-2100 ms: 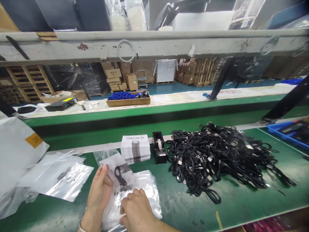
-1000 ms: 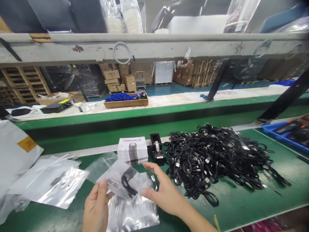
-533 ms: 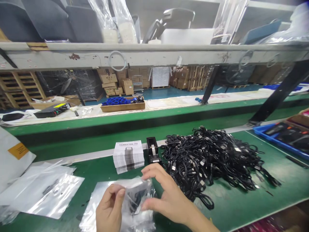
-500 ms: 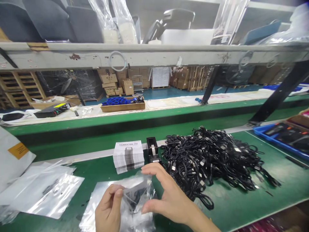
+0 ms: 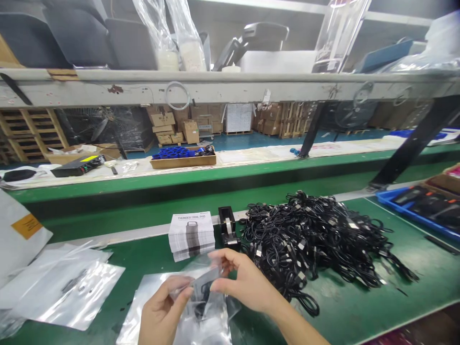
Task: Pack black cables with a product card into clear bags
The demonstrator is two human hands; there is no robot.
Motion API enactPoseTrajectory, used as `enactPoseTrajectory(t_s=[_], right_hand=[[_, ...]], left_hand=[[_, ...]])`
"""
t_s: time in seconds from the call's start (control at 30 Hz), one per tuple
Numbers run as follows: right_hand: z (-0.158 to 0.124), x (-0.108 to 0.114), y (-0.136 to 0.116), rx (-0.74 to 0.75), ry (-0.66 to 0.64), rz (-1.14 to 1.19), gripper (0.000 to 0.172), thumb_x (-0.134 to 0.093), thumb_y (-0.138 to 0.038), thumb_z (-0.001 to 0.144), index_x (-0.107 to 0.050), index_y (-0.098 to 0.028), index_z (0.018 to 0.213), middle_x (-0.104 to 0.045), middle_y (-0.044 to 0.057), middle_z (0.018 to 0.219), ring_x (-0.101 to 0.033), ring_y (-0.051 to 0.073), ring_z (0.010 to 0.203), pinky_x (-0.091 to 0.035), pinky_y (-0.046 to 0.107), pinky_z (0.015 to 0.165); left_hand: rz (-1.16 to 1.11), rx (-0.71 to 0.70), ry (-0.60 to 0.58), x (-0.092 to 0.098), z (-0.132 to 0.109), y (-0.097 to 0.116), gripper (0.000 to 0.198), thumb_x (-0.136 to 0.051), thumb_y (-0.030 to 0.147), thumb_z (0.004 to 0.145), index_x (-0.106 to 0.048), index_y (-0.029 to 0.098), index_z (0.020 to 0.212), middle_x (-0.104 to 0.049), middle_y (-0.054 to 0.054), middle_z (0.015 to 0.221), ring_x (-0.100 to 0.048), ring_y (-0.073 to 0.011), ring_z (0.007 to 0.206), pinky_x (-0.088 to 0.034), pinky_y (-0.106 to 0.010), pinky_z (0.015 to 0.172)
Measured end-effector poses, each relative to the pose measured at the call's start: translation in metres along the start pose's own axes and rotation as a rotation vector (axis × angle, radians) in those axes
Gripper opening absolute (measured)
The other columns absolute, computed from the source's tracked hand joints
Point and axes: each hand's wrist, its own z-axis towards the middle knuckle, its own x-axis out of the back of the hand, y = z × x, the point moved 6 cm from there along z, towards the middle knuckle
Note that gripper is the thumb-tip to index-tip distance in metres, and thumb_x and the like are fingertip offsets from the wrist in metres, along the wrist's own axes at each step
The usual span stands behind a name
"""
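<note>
Both my hands hold a small clear plastic bag [image 5: 203, 292] with a coiled black cable inside, just above a stack of the same clear bags [image 5: 143, 311] on the green bench. My left hand [image 5: 161, 311] pinches the bag's left top edge between thumb and fingers. At the bag's right top edge my right hand [image 5: 244, 285] pinches it with curled fingers. A big pile of black cables [image 5: 316, 239] lies to the right of my right hand.
A stack of white printed booklets [image 5: 191, 230] and a black tape dispenser [image 5: 227, 226] stand behind my hands. Filled clear bags [image 5: 72, 287] and a grey mailer [image 5: 17, 230] lie at the left. A blue tray [image 5: 420, 208] sits far right. A shelf beam [image 5: 230, 86] runs overhead.
My left hand lifted the bagged cable off the stack and my right hand came up to its right edge. Both hands now pinch the bag's top; the view tilted up slightly.
</note>
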Motion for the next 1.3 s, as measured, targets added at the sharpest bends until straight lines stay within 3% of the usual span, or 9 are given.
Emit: enactPoseTrajectory(t_s=[0.1,0.2,0.3,0.43,0.7,0.83,0.97,1.13,1.3], right_hand=[[0.001,-0.001,0.0,0.013,-0.022,-0.049,0.016,-0.06,-0.03,0.074,-0.069,-0.018,0.08,-0.067,0.003,0.078,-0.058,0.016,0.074,-0.045,0.028,0.07],[0.001,-0.002,0.0,0.019,-0.065,0.044,0.033,-0.04,-0.035,0.086,-0.067,-0.018,0.094,-0.068,0.004,0.085,-0.06,0.017,0.084,-0.044,0.031,0.078],[0.001,-0.003,0.001,0.017,-0.078,0.045,0.031,-0.053,-0.033,0.079,-0.061,-0.019,0.106,-0.067,0.004,0.092,-0.059,0.018,0.086,-0.044,0.032,0.079],[0.004,-0.002,-0.001,0.063,-0.046,-0.074,0.013,-0.061,-0.024,0.073,-0.069,-0.016,0.078,-0.066,0.003,0.078,-0.059,0.015,0.073,-0.046,0.026,0.068],[0.008,0.003,-0.006,0.22,-0.151,-0.158,0.041,-0.041,-0.003,0.073,-0.068,-0.026,0.094,-0.069,-0.001,0.089,-0.062,0.013,0.082,-0.047,0.027,0.076],[0.009,0.005,0.0,0.274,-0.114,-0.193,0.05,-0.037,0.003,0.065,-0.069,-0.026,0.089,-0.069,-0.001,0.087,-0.061,0.012,0.082,-0.047,0.025,0.077],[0.007,0.002,0.002,0.294,-0.143,-0.205,0.048,-0.037,0.003,0.067,-0.069,-0.025,0.091,-0.068,-0.001,0.09,-0.061,0.012,0.085,-0.046,0.024,0.079],[0.013,0.037,0.015,0.097,0.246,-0.332,0.033,-0.032,-0.02,0.087,-0.058,-0.022,0.108,-0.063,0.004,0.099,-0.061,0.013,0.073,-0.047,0.028,0.072],[0.031,0.063,0.033,-0.142,0.45,-0.552,0.034,-0.042,-0.041,0.083,-0.062,-0.016,0.07,-0.057,0.009,0.086,-0.059,0.02,0.072,-0.043,0.035,0.07]], left_hand=[[0.026,-0.012,-0.001,0.001,0.001,0.003,0.022,-0.07,0.045,0.056,-0.067,0.024,0.061,-0.066,-0.001,0.068,-0.057,-0.0179,0.069,-0.045,-0.021,0.062],[0.007,0.043,0.025,0.005,0.004,-0.006,0.027,-0.068,0.049,0.057,-0.067,0.023,0.063,-0.065,0.0,0.067,-0.056,-0.0157,0.063,-0.044,-0.021,0.057],[-0.054,0.109,0.047,0.008,0.009,-0.017,0.028,-0.071,0.048,0.054,-0.066,0.022,0.064,-0.065,0.0,0.067,-0.057,-0.0146,0.065,-0.045,-0.019,0.058],[-0.145,0.186,-0.005,0.003,0.013,-0.02,0.032,-0.075,0.043,0.05,-0.068,0.024,0.075,-0.07,-0.002,0.077,-0.062,-0.0199,0.077,-0.049,-0.022,0.062],[-0.144,0.069,-0.093,0.003,0.013,0.002,0.017,-0.067,0.039,0.06,-0.064,0.023,0.056,-0.069,-0.005,0.09,-0.06,-0.0226,0.084,-0.046,-0.027,0.07],[-0.397,0.238,-0.105,-0.008,0.016,-0.01,0.036,-0.06,0.057,0.061,-0.059,0.028,0.083,-0.07,-0.004,0.094,-0.061,-0.0227,0.083,-0.047,-0.032,0.067],[-0.191,0.215,-0.148,-0.021,0.014,-0.015,0.04,-0.069,0.051,0.055,-0.063,0.023,0.082,-0.068,-0.001,0.074,-0.06,-0.0188,0.07,-0.044,-0.026,0.065],[-0.005,0.19,-0.112,-0.018,0.009,-0.02,0.031,-0.066,0.048,0.061,-0.058,0.019,0.054,-0.052,0.004,0.055,-0.05,-0.014,0.058,-0.039,-0.021,0.057],[-0.022,0.166,-0.071,-0.015,0.007,-0.017,0.03,-0.068,0.046,0.059,-0.056,0.02,0.05,-0.052,0.005,0.056,-0.047,-0.0119,0.057,-0.038,-0.019,0.055]])
